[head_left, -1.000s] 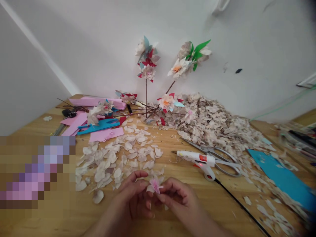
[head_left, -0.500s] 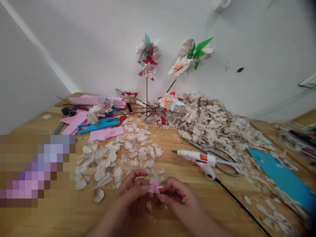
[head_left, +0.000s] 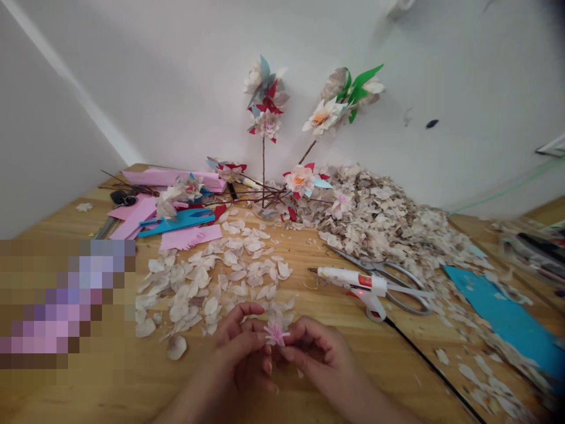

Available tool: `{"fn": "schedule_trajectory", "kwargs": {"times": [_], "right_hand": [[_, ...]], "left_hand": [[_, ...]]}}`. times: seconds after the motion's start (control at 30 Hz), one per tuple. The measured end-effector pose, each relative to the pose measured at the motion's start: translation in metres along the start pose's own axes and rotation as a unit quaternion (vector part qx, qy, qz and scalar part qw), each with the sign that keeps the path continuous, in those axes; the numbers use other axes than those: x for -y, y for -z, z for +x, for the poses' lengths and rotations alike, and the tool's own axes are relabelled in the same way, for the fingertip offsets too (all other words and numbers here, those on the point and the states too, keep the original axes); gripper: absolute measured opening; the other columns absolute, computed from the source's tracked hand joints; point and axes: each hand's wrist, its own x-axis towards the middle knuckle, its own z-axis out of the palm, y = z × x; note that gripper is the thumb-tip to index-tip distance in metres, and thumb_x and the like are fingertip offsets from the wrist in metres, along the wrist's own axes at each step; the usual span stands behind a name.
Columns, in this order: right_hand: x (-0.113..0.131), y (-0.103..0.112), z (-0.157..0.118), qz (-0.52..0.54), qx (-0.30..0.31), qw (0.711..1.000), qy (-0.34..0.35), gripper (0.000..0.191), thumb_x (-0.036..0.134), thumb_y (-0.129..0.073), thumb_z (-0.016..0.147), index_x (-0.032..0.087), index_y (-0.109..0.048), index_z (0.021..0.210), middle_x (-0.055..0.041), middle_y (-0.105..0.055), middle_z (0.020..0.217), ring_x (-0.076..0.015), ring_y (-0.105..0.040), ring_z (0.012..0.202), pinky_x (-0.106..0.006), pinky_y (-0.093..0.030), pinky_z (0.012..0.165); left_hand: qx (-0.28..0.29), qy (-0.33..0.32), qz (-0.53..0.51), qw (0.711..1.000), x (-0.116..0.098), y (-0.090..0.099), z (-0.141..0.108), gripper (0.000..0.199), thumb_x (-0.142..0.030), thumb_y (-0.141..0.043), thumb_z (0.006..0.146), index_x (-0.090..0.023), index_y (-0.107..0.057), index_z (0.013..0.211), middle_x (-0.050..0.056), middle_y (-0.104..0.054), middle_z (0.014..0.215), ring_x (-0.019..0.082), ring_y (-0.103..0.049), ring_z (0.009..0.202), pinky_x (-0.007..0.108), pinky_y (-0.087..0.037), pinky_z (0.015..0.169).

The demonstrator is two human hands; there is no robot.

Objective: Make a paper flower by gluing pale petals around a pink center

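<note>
A small pink fringed flower centre (head_left: 275,333) is pinched between my left hand (head_left: 241,350) and my right hand (head_left: 315,350), low over the wooden table (head_left: 353,365). Both hands grip it with thumb and fingertips. Just beyond my fingers lies a loose spread of pale cut petals (head_left: 212,280). A white hot glue gun (head_left: 357,282) lies to the right of the petals, its black cord running toward the near right.
Silver scissors (head_left: 397,285) lie by the glue gun. A big heap of pale scraps (head_left: 388,218) fills the back right. Finished paper flowers on stems (head_left: 265,123) lean on the wall. Pink and blue paper (head_left: 176,227) lies at left, a blue sheet (head_left: 507,318) at right.
My hands have barely moved; the fingers turn the pink flower centre slightly. The view has tilted a little.
</note>
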Motion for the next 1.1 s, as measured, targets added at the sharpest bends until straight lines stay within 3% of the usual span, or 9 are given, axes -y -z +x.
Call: {"fn": "schedule_trajectory", "kwargs": {"times": [1.1], "right_hand": [[0.0015, 0.0004, 0.0008, -0.092, -0.008, 0.994, 0.065, 0.004, 0.021, -0.059, 0.073, 0.019, -0.061, 0.071, 0.0009, -0.063, 0.067, -0.0115, -0.056, 0.062, -0.020, -0.042, 0.058]], "left_hand": [[0.007, 0.001, -0.009, 1.000, 0.0057, 0.0041, 0.0054, 0.032, -0.012, -0.062, 0.066, -0.017, -0.047, 0.094, -0.003, -0.061, 0.055, 0.010, -0.054, 0.044, 0.021, -0.050, 0.036]]}}
